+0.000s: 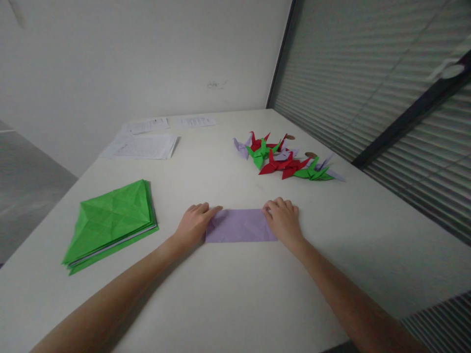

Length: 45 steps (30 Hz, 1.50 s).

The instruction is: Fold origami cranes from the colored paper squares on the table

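Note:
A purple sheet of origami paper (pixel 241 226), folded to a long rectangle with faint creases, lies flat on the white table (pixel 235 294) in front of me. At its left end is my left hand (pixel 194 221), with the thumb and fingers closed on the far left corner. My right hand (pixel 284 219) grips the far right corner between thumb and curled fingertips. Parts of both short ends are covered by my hands.
To the left sits a stack of creased green paper sheets (pixel 114 215). Several folded paper cranes (pixel 283 159) in red, green and purple cluster at the back right. Printed papers (pixel 143 146) lie at the back left. Window blinds (pixel 368 83) border the right side.

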### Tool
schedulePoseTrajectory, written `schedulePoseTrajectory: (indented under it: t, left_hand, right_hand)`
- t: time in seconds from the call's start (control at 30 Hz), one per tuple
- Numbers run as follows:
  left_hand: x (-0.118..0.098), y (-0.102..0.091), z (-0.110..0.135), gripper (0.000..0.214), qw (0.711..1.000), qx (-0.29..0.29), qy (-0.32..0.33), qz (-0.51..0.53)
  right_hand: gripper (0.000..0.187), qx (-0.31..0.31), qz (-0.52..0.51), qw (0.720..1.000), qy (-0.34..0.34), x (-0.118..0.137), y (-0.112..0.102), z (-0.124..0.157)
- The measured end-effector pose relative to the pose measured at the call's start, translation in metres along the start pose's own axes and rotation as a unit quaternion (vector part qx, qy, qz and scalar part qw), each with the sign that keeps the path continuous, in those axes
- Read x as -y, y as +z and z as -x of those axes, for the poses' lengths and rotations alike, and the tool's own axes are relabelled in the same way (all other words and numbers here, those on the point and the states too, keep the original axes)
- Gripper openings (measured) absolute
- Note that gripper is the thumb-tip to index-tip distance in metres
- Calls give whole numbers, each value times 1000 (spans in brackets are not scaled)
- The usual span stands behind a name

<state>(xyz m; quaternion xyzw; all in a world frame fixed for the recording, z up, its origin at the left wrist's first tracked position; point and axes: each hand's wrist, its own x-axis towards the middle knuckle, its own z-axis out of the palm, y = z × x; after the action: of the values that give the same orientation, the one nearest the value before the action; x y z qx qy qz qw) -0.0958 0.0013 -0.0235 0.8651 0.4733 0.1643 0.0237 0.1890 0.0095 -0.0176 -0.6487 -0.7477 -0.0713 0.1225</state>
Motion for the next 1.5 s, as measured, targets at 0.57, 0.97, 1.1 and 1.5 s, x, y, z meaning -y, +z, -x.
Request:
schedulePoseTrajectory:
  t: [0.57,0.97,1.1,1.5]
  left_hand:
    - [-20,-19,-12,27,988,98,97,-74]
    - [-51,-26,-18,38,973,121,100,-168]
    - [-48,-28,-23,40,968,132,118,-177]
    - [-33,-23,-29,59,947,151,188,-211]
  right_hand:
    - [9,-31,23,995,-87,7,-3,-1]
    - [23,20,66,990,-126,20,-15,3]
    - [42,14,88,989,-119,31,-21,10]
    - [41,37,132,981,-140,36,-23,23]
